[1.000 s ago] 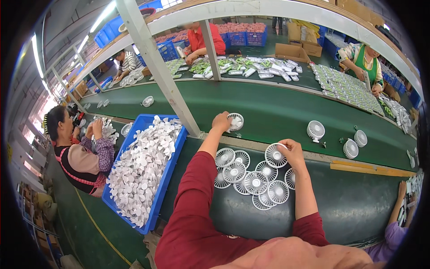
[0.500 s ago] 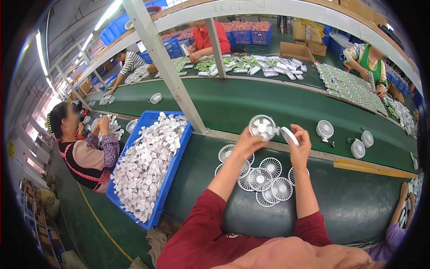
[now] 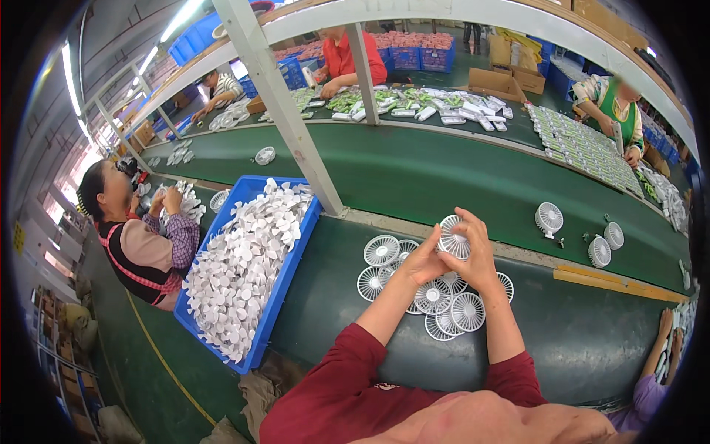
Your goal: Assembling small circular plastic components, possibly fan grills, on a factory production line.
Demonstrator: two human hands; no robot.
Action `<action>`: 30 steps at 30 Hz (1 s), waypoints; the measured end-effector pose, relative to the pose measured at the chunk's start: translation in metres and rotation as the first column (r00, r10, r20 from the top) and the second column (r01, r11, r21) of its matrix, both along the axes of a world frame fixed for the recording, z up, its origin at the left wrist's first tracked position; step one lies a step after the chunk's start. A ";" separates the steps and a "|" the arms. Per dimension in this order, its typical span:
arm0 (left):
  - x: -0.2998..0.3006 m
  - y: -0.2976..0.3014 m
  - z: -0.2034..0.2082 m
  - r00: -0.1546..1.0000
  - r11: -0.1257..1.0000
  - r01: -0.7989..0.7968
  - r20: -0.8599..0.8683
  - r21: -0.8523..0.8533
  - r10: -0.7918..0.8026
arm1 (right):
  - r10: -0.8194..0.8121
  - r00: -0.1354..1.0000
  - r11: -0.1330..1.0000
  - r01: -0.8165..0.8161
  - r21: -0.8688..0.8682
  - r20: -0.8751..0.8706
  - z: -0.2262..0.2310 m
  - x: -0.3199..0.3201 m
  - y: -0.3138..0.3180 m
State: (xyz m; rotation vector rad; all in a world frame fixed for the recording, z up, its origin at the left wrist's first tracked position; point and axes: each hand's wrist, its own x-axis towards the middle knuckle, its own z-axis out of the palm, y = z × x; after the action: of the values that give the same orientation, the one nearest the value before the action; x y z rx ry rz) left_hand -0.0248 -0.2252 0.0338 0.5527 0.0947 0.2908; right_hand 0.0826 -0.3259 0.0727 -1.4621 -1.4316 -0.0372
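Between both hands, over the near edge of the conveyor belt, I hold a small white fan head (image 3: 454, 238). My left hand (image 3: 423, 260) is closed round its lower left side. The fingers of my right hand (image 3: 474, 248) wrap over its top and right side. The grille faces up, with spokes showing; the far side is hidden by my fingers. Just below my wrists, several round white fan grilles (image 3: 433, 296) lie loosely overlapped on the dark green worktop (image 3: 547, 325).
At my left stands a blue crate (image 3: 277, 296) heaped with white fan blades (image 3: 240, 274). On the green belt (image 3: 421, 177) sit several assembled fan heads (image 3: 549, 218). A white post (image 3: 288, 111) rises beside the crate. A co-worker (image 3: 140, 237) works at the left; others are across the belt.
The separate grille in my right hand has come together with the fan head in my left. Both hands have closed round it and moved slightly nearer to me.
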 end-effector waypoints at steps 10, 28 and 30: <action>0.016 -0.025 0.011 0.861 0.853 -0.509 0.076 0.120 0.503 | -0.084 0.996 0.996 0.085 0.028 -0.035 -0.013 -0.020 0.011; 0.013 -0.019 0.003 0.896 0.892 -0.443 0.006 -0.089 0.445 | -0.014 0.988 1.000 0.010 0.022 0.154 0.001 -0.021 0.004; 0.015 -0.016 0.000 0.923 0.916 -0.381 -0.100 -0.123 0.371 | 0.022 0.986 0.999 -0.016 -0.040 0.165 0.009 -0.023 0.000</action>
State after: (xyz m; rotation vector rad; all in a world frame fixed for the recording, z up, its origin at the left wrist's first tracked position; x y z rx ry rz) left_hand -0.0096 -0.2412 0.0334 0.4021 0.2944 0.6358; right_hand 0.0594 -0.3262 0.0818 -1.5051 -1.5879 -0.1228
